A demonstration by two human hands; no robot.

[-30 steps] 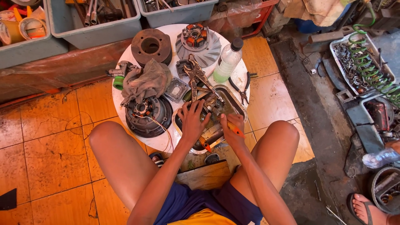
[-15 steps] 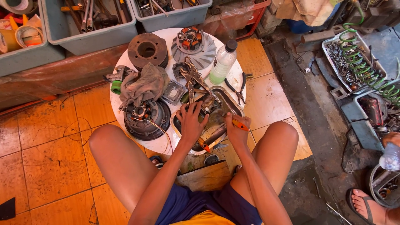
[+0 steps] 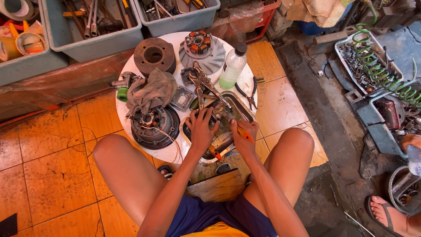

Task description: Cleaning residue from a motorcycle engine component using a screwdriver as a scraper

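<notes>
Little has changed over the last second: the left hand (image 3: 201, 127) is kept pressed, fingers spread, on the metal part (image 3: 219, 115) at the frame's centre, while an orange-handled tool (image 3: 244, 133) stays gripped in the right hand (image 3: 244, 137) over the round white desk (image 3: 175, 154).

On the round white table (image 3: 131, 74), the left hand (image 3: 201, 129) presses a part in the metal tray (image 3: 242, 106), while the right hand (image 3: 244, 137) holds probably an orange-handled tool (image 3: 244, 134).

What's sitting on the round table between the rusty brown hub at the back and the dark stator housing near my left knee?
In the head view, a crumpled grey rag lies between the rusty hub and the stator housing.
</notes>
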